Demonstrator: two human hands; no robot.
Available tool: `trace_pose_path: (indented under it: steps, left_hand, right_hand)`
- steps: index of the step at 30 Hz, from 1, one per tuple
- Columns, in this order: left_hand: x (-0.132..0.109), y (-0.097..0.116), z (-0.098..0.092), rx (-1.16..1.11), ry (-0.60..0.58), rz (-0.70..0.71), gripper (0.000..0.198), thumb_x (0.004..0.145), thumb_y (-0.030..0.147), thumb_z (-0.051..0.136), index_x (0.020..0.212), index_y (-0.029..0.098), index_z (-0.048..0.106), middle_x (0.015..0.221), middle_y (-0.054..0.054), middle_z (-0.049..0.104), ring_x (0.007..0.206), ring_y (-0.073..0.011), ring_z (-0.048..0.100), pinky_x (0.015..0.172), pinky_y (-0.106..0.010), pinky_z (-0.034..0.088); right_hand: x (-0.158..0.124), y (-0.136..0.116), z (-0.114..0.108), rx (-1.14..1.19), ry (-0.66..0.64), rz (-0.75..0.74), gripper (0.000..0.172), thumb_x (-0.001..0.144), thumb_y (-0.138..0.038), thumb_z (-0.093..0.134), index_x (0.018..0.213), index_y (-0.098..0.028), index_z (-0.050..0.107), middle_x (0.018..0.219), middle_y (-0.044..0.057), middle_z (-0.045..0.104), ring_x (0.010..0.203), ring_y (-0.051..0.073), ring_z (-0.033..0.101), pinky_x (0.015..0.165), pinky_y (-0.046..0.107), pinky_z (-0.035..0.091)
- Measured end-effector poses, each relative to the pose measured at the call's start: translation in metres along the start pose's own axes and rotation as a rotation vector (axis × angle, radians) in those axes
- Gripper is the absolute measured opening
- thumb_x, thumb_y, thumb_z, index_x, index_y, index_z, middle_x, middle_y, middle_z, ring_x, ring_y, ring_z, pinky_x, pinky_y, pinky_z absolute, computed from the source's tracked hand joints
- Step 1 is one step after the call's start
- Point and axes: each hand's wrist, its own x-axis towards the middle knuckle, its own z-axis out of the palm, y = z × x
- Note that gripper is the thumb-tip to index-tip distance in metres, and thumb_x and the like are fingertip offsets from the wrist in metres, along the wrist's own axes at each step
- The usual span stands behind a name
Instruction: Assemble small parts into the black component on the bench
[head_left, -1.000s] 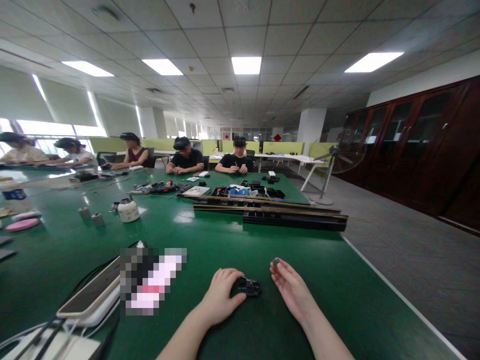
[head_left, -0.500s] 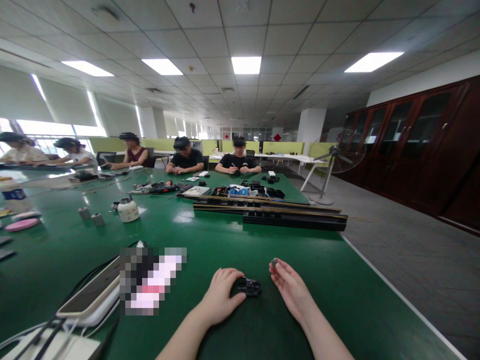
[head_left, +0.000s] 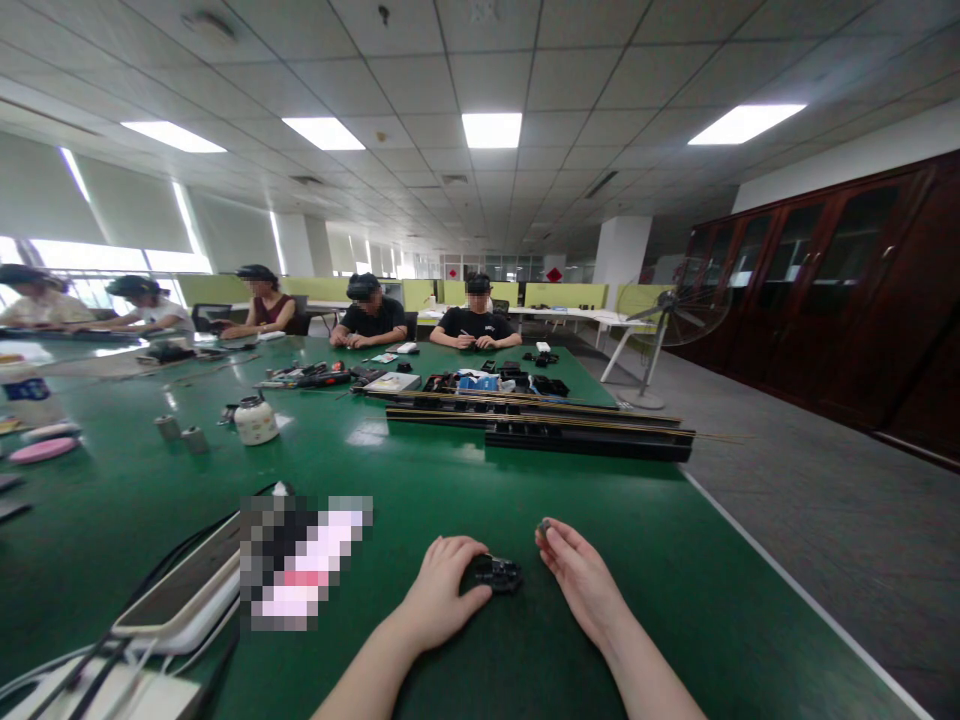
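Note:
My left hand rests on the green table, thumb and fingers closed around the left end of a small black mechanical part. That part lies low at the table surface, and its fine details are too small to make out. To its right, my right hand is raised a little, with thumb and fingertips pinching a small grey piece. A gap separates the grey piece from the black part.
Long black rails with thin brass-coloured rods lie across the table ahead. A phone with cables sits at left, near a white jar and two grey cylinders. Several people sit beyond; a fan stands at right.
My right hand has shifted very slightly left, and the grey piece in its fingertips has turned a little. My left hand and the black part stay in place.

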Motion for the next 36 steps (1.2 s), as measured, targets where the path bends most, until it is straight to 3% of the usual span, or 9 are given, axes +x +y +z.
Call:
trace_pose_path:
  steps: [17, 36]
  left_hand:
    - [0.000, 0.005, -0.005, -0.009, -0.034, -0.033, 0.033, 0.073, 0.024, 0.058, 0.105, 0.025, 0.053, 0.111, -0.004, 0.056, 0.108, -0.0240, 0.046, 0.099, -0.040, 0.027]
    - [0.000, 0.004, -0.004, -0.005, -0.019, -0.021, 0.034, 0.072, 0.023, 0.061, 0.105, 0.023, 0.053, 0.109, -0.004, 0.057, 0.106, -0.0232, 0.046, 0.096, -0.039, 0.031]
  right_hand:
    - [0.000, 0.007, 0.003, -0.287, -0.042, -0.097, 0.044, 0.055, -0.045, 0.075, 0.089, -0.018, 0.065, 0.090, 0.007, 0.071, 0.093, 0.023, 0.062, 0.092, 0.037, 0.040]
    - [-0.009, 0.014, 0.010, -0.767, -0.223, -0.271, 0.028, 0.069, -0.036, 0.064, 0.092, -0.021, 0.066, 0.095, 0.005, 0.068, 0.092, 0.023, 0.060, 0.087, 0.037, 0.042]
